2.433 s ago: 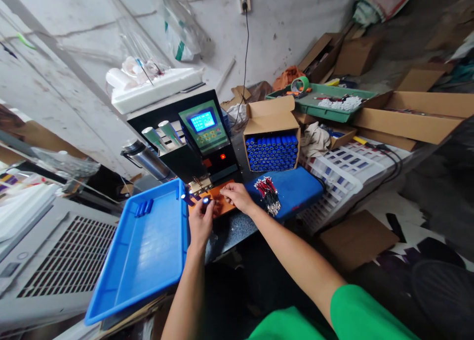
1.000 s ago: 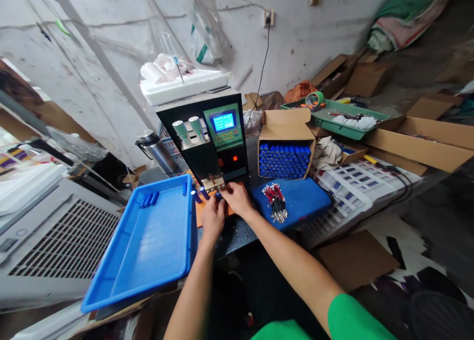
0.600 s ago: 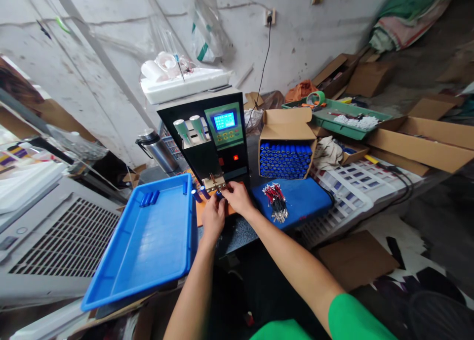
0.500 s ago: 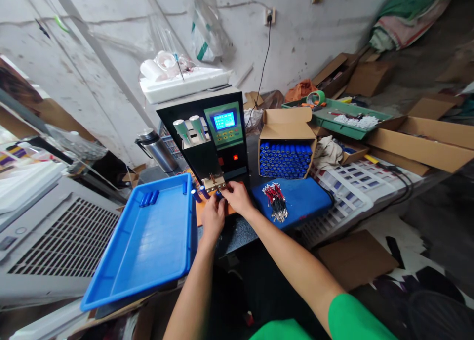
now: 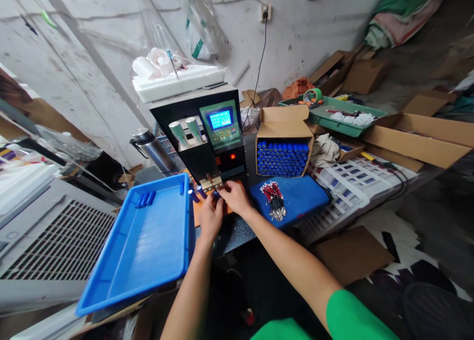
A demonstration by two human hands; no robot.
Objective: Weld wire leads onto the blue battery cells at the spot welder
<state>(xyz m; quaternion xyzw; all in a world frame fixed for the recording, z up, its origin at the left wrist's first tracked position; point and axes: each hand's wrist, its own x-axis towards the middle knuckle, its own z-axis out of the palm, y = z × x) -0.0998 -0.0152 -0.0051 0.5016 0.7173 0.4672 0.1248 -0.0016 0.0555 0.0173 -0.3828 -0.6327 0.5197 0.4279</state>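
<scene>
A black machine (image 5: 196, 152) with a lit blue screen stands on the table. Under its copper pins and metal block (image 5: 212, 184), my left hand (image 5: 211, 215) has its fingers closed on a blue cylindrical cell (image 5: 217, 195). My right hand (image 5: 236, 197) reaches in from the right, its fingers pressed together beside the same cell and the block; whatever they pinch is too small to make out. Left of the block, two more blue cells (image 5: 193, 195) stand on the orange board (image 5: 197, 215). A bundle of red and black wires (image 5: 274, 201) lies on a blue pad (image 5: 307, 194) to the right.
A blue tray (image 5: 148, 246) at the left holds several blue cells. Behind the pad stands an open carton (image 5: 284, 128) packed with blue cells. A steel flask (image 5: 152, 149) is left of the machine. A green tray (image 5: 338, 125) and white crates (image 5: 344, 182) are at the right.
The view has shifted slightly, moving the surroundings a little leftward in the picture. Both hands remain at the metal block, with the left fingers still around the cell.
</scene>
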